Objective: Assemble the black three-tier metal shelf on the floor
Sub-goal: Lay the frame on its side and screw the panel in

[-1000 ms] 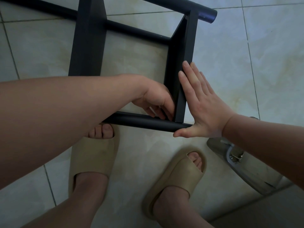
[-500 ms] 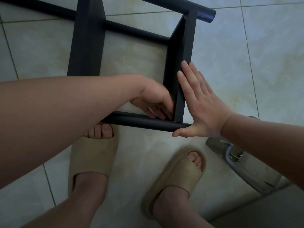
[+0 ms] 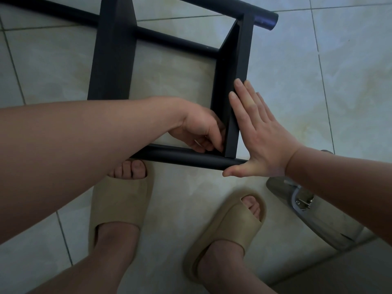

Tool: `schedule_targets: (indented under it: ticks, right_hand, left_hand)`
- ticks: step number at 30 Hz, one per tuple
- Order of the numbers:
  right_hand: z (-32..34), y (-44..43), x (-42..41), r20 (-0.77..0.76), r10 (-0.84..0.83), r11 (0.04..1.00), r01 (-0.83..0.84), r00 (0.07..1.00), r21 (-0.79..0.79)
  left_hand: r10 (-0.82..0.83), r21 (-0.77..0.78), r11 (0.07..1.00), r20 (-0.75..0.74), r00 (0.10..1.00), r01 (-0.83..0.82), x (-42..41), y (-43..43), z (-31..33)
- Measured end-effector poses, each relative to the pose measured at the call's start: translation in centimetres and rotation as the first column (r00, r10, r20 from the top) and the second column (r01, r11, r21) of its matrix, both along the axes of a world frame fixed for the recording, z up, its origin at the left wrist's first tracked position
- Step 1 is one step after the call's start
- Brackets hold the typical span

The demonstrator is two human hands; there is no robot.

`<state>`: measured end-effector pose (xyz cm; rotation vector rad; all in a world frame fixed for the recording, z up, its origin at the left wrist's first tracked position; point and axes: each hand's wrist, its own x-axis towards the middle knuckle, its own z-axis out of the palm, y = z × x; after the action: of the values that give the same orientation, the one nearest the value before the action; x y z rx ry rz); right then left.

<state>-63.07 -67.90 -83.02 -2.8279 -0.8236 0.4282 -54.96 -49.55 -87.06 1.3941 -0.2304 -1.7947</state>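
Note:
The black metal shelf lies on its side on the tiled floor. Its end shelf panel (image 3: pixel 240 66) stands on edge between a near round tube (image 3: pixel 186 157) and a far round tube (image 3: pixel 263 18). A second panel (image 3: pixel 112 52) stands further left. My right hand (image 3: pixel 257 134) presses flat against the outer face of the end panel, fingers straight, thumb at the near tube's end. My left hand (image 3: pixel 201 132) reaches inside the frame, fingers curled at the corner where the end panel meets the near tube; what they pinch is hidden.
My two feet in beige slides (image 3: pixel 118 209) (image 3: pixel 231 230) stand just behind the near tube. A clear plastic bag with small metal hardware (image 3: pixel 305 202) lies on the floor at the right, under my right forearm. A thin black crossbar (image 3: pixel 176 41) spans the frame's back.
My left hand's fingers have shifted slightly at the inner corner of the panel. My right hand stays pressed flat against the panel and the shelf has not moved.

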Motion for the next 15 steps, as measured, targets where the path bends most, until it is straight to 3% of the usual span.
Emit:
schedule_targets:
  ticks: [5, 10, 15]
  right_hand:
    - [-0.08, -0.04, -0.05, 0.003, 0.0, 1.0, 0.0, 1.0, -0.001]
    - [-0.2, -0.08, -0.02, 0.007, 0.001, 1.0, -0.001, 1.0, 0.004]
    - [-0.19, -0.09, -0.04, 0.007, -0.002, 1.0, 0.002, 1.0, 0.002]
  left_hand:
    - [-0.053, -0.01, 0.999, -0.111, 0.992, 0.052, 0.0, 0.5, -0.11]
    - [-0.044, -0.004, 0.999, 0.007, 0.999, 0.044, -0.41, 0.18, -0.36]
    - [-0.017, -0.01, 1.0, -0.009, 1.0, 0.017, -0.16, 0.21, -0.26]
